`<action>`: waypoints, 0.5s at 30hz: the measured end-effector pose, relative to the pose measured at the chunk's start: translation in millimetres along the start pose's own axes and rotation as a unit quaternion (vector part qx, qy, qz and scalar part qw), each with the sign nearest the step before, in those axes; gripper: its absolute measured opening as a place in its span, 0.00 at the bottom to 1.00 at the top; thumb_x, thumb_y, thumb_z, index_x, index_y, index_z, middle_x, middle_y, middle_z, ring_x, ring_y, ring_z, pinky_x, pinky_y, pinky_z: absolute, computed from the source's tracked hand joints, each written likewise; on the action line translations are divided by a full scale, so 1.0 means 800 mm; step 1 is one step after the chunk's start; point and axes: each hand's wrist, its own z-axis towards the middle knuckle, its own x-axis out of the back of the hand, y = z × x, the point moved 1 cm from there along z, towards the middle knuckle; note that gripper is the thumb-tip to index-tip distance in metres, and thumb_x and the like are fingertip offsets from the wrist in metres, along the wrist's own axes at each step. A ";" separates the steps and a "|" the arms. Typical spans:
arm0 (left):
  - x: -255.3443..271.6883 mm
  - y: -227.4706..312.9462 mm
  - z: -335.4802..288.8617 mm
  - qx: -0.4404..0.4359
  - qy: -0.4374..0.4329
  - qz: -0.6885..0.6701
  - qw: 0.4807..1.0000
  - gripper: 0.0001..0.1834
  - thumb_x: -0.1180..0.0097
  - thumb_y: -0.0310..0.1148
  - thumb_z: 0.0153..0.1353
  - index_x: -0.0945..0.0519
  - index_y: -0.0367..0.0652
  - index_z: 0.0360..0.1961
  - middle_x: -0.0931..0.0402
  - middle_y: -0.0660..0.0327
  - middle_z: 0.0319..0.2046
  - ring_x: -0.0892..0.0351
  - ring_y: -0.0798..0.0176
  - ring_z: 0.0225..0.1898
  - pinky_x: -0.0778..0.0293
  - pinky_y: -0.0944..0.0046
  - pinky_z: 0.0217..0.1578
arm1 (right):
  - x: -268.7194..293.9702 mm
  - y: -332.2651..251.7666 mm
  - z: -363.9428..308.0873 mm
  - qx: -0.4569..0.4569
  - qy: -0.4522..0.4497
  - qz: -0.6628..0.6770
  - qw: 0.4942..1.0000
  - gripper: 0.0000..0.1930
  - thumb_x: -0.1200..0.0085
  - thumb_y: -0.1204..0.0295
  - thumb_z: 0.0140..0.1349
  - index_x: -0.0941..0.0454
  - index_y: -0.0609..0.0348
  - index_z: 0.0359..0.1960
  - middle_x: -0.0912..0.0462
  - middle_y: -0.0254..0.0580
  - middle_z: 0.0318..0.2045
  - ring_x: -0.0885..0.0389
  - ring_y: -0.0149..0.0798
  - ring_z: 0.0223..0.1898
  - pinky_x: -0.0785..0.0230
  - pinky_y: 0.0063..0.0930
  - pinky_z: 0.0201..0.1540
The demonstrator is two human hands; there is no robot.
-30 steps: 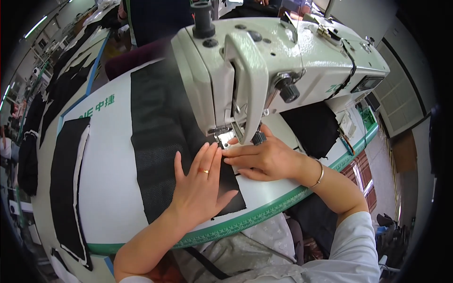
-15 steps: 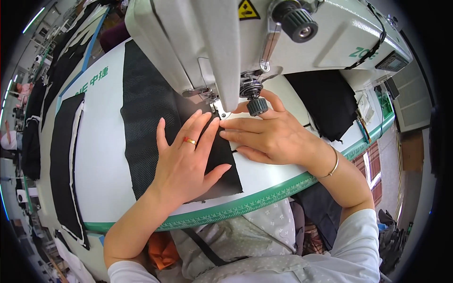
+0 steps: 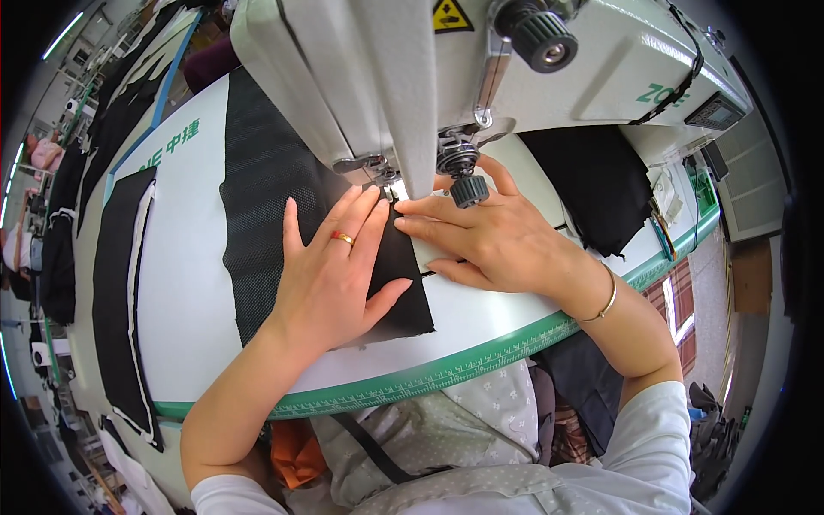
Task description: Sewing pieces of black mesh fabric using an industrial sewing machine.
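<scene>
Long black fabric panel, textured at left, smoother toward the right, lying flat on white counter, right edge at the presser foot

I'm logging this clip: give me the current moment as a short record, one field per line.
Left hand: palm down, fingers spread on the black fabric; ring on one finger
Right hand: fingers reaching to the fabric's right edge; bracelet on wrist
Machine: pale sewing machine, its head above the fabric
Table left: black strip with a white edge
Table right: black cloth
Table front: green border with ruler marks
Unclear: stitching
</scene>
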 end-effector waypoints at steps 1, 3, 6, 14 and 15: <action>-0.001 -0.002 0.002 0.000 0.001 0.000 1.000 0.45 0.32 0.49 0.57 0.34 0.40 0.72 0.40 0.57 0.72 0.39 0.52 0.74 0.53 0.25 0.69 | 0.000 0.001 0.000 -0.003 0.002 -0.009 1.000 0.24 0.32 0.59 0.54 0.15 0.46 0.54 0.19 0.29 0.52 0.28 0.40 0.62 0.48 0.56 0.75; -0.001 -0.004 0.003 0.009 0.009 0.008 1.000 0.43 0.32 0.48 0.57 0.32 0.40 0.70 0.37 0.57 0.71 0.37 0.53 0.73 0.53 0.26 0.70 | -0.001 0.001 0.001 -0.006 0.004 -0.017 1.000 0.25 0.32 0.58 0.54 0.16 0.46 0.55 0.20 0.33 0.51 0.28 0.41 0.62 0.48 0.56 0.75; 0.000 -0.001 0.000 -0.009 0.030 0.022 0.999 0.38 0.32 0.45 0.59 0.29 0.40 0.67 0.34 0.58 0.69 0.34 0.56 0.71 0.52 0.28 0.70 | -0.002 0.002 0.001 -0.018 0.002 -0.028 0.999 0.27 0.32 0.57 0.55 0.17 0.45 0.57 0.22 0.39 0.48 0.28 0.43 0.61 0.46 0.56 0.74; -0.005 0.007 -0.002 -0.024 0.040 0.032 0.998 0.33 0.33 0.42 0.61 0.26 0.36 0.64 0.32 0.57 0.66 0.34 0.60 0.70 0.43 0.27 0.67 | -0.002 0.000 0.003 -0.038 -0.018 -0.028 0.999 0.27 0.32 0.55 0.54 0.18 0.48 0.56 0.24 0.41 0.49 0.29 0.44 0.62 0.46 0.56 0.73; -0.005 0.006 0.000 -0.017 0.044 0.029 0.998 0.33 0.33 0.42 0.61 0.26 0.36 0.64 0.32 0.57 0.66 0.34 0.60 0.71 0.42 0.27 0.67 | -0.001 0.000 0.003 -0.037 -0.015 -0.029 0.999 0.27 0.32 0.55 0.54 0.18 0.48 0.56 0.24 0.41 0.49 0.29 0.44 0.62 0.46 0.56 0.73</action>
